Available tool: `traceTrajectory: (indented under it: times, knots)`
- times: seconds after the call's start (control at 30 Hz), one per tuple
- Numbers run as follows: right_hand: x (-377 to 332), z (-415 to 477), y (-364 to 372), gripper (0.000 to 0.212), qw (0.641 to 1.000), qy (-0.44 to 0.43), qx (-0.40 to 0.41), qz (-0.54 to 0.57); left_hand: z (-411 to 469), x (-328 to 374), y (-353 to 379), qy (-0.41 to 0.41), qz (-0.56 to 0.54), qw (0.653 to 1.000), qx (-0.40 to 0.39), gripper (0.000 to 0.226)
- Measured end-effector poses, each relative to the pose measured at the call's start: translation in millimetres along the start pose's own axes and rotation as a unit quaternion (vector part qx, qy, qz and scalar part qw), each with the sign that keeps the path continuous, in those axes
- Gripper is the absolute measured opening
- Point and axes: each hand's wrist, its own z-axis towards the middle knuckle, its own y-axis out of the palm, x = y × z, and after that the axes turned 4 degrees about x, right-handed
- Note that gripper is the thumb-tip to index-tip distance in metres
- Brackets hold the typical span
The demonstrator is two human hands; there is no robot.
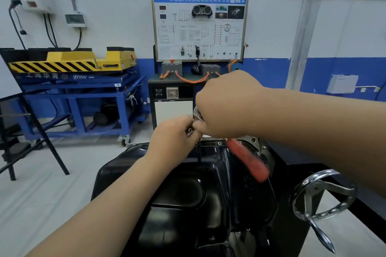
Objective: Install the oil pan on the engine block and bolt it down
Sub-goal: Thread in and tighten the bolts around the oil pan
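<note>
pan: black oil pan (188,183) lies below us, far rim just under both hands | grip: our right hand (227,106) curls round the wrench (248,160), red handle slanting back toward us; left hand (173,137) pinches a small metal piece (190,131) by its head | next: likely straight down

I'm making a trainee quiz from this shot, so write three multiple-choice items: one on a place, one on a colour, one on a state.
1. The chrome handwheel stands where from the oil pan? A) left B) right C) on top
2. The tool has a handle of what colour? A) red B) green C) yellow
3. The right hand is A) flat and open B) gripping the tool C) out of view
Answers: 1 B, it stands off the pan's right edge; 2 A, red shows below the fist; 3 B, its fingers curl round the tool.
</note>
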Motion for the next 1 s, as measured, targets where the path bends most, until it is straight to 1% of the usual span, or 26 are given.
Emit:
traceTrajectory:
  times: [0.03, 0.07, 0.1, 0.13, 0.17, 0.23, 0.27, 0.3, 0.33, 0.37, 0.4, 0.43, 0.47, 0.5, 0.53, 0.57, 0.6, 0.67, 0.7, 0.73, 0.77, 0.8, 0.87, 0.9, 0.93, 1.0]
  knots:
    - [0.3, -0.8, 1.0, 0.044, 1.000, 0.014, -0.007, 0.012, -1.6, 1.3, -0.3, 0.020, -0.003, 1.000, -0.011, 0.034]
    - [1.2, -1.0, 0.1, 0.046, 0.999, 0.021, -0.018, 0.016, -2.6, 1.1, 0.1, 0.034, -0.001, 0.999, -0.020, 0.023]
    - [2.1, -1.0, -1.2, 0.046, 0.999, 0.017, -0.023, 0.014, -3.3, -0.5, 1.7, 0.046, 0.007, 0.999, -0.021, 0.012]
    - [2.9, -0.5, -2.2, 0.044, 1.000, -0.001, -0.022, 0.005, -3.4, -1.5, 2.8, 0.052, 0.015, 0.998, -0.014, 0.010]
    - [4.4, 0.5, -3.6, 0.038, 0.999, -0.037, -0.010, -0.008, -3.8, -2.0, 4.1, 0.056, 0.020, 0.998, -0.005, 0.012]
    - [8.3, 1.4, -5.1, 0.016, 0.990, -0.127, 0.013, -0.060, -4.7, -0.3, 5.9, 0.062, 0.034, 0.997, 0.010, 0.016]
    - [10.6, 1.9, -6.2, 0.009, 0.984, -0.156, 0.015, -0.078, -6.1, 0.2, 6.1, 0.064, 0.040, 0.997, 0.013, 0.017]
    - [12.4, 2.0, -6.9, 0.009, 0.984, -0.161, 0.015, -0.074, -7.1, -0.1, 6.8, 0.063, 0.042, 0.997, 0.019, 0.018]
    - [12.2, 0.8, -7.5, 0.006, 0.988, -0.142, 0.013, -0.066, -8.1, -0.2, 7.2, 0.058, 0.041, 0.997, 0.026, 0.019]
    - [12.1, -0.7, -6.5, 0.012, 0.991, -0.119, 0.021, -0.058, -7.7, 0.4, 7.1, 0.045, 0.038, 0.998, 0.025, 0.020]
    - [10.0, -3.3, -4.2, 0.028, 0.996, -0.074, 0.021, -0.035, -7.1, 0.8, 7.5, 0.029, 0.040, 0.999, 0.016, 0.020]
    - [5.8, -5.3, -1.0, 0.042, 0.999, -0.021, 0.021, 0.014, -5.8, 0.7, 8.5, 0.017, 0.047, 0.999, 0.003, 0.018]
    - [1.3, -8.0, 0.7, 0.051, 0.998, 0.032, 0.013, 0.058, -4.7, 1.0, 8.8, 0.006, 0.056, 0.998, -0.010, 0.015]
    - [-1.7, -8.9, 2.2, 0.054, 0.996, 0.059, 0.001, 0.073, -4.4, 1.4, 8.5, 0.001, 0.055, 0.998, -0.014, 0.012]
    - [-2.4, -9.1, 4.6, 0.053, 0.997, 0.048, 0.007, 0.056, -4.6, 1.5, 7.4, 0.010, 0.038, 0.999, -0.013, 0.012]
    - [-2.0, -8.9, 5.2, 0.047, 0.999, 0.012, 0.019, 0.027, -5.5, 1.0, 5.9, 0.025, 0.011, 1.000, -0.012, 0.014]
    - [-1.0, -8.5, 4.0, 0.036, 0.998, -0.047, 0.036, 0.005, -6.4, 1.5, 4.2, 0.039, -0.020, 0.999, -0.014, 0.016]
    - [6.9, -7.2, 2.5, 0.007, 0.988, -0.144, 0.043, -0.038, -7.9, 2.2, 1.8, 0.042, -0.070, 0.996, -0.029, 0.017]
    - [10.2, -6.2, 2.6, 0.011, 0.983, -0.173, 0.045, -0.048, -7.7, 1.5, 1.7, 0.037, -0.086, 0.995, -0.035, 0.015]
    - [12.4, -5.8, 2.9, 0.013, 0.981, -0.181, 0.041, -0.048, -8.0, 0.4, 2.1, 0.030, -0.091, 0.995, -0.036, 0.015]
    - [11.4, -5.8, 1.1, 0.008, 0.986, -0.160, 0.039, -0.037, -7.4, -0.9, 2.6, 0.021, -0.086, 0.995, -0.035, 0.015]
    - [10.0, -6.0, 1.0, 0.017, 0.991, -0.126, 0.046, -0.030, -7.6, -1.0, 3.2, 0.009, -0.077, 0.996, -0.032, 0.017]
    - [4.8, -9.4, 3.3, 0.042, 0.999, -0.015, 0.034, 0.015, -7.2, 0.0, 3.2, -0.018, -0.067, 0.997, -0.027, 0.023]
    - [0.8, -12.5, 4.8, 0.048, 0.999, 0.036, 0.023, 0.033, -7.0, 1.0, 3.2, -0.023, -0.055, 0.998, -0.028, 0.023]
    - [-4.2, -14.6, 7.9, 0.051, 0.997, 0.066, 0.019, 0.038, -7.8, 2.6, 3.9, -0.014, -0.031, 0.999, -0.030, 0.020]
    - [-10.0, -16.4, 11.2, 0.051, 0.997, 0.072, 0.016, 0.037, -9.7, 6.6, 3.5, 0.033, 0.026, 0.998, -0.039, 0.010]
